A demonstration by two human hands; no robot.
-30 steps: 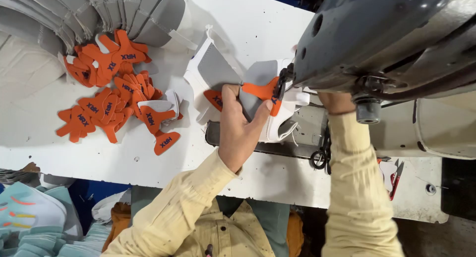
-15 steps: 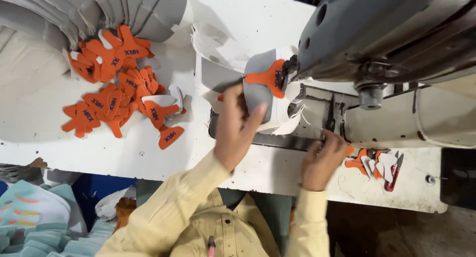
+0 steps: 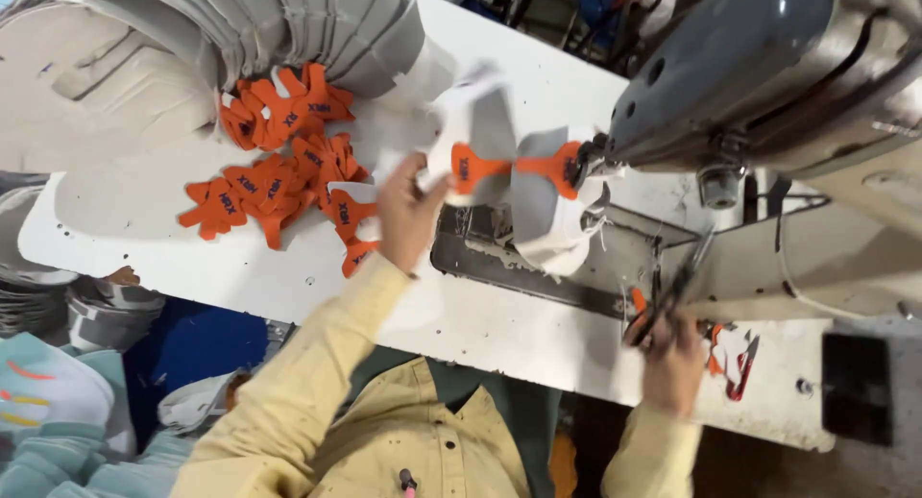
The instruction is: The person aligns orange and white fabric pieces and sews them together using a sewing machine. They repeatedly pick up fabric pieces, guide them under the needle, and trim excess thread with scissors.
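Observation:
My left hand point(image 3: 408, 213) grips a grey and white fabric piece point(image 3: 492, 123) with an orange tab point(image 3: 471, 167) sewn on it, held up just left of the sewing machine's needle area. A second grey piece with an orange tab point(image 3: 557, 164) hangs next to it at the machine's foot. My right hand point(image 3: 672, 364) is at the table's near edge, closed on a pair of dark snips point(image 3: 677, 291) that point up toward the machine. The grey sewing machine head point(image 3: 768, 66) hides the needle.
A pile of orange tabs point(image 3: 279, 176) lies on the white table point(image 3: 144, 219) at the left. A fanned stack of grey cut pieces point(image 3: 288, 27) sits behind it. Small orange and white scraps point(image 3: 735, 354) lie by my right hand. The metal bed plate point(image 3: 538, 267) is under the machine.
My left hand has pulled the sewn piece leftward, away from the machine's foot. My right hand has picked up the snips from the table edge and raised them.

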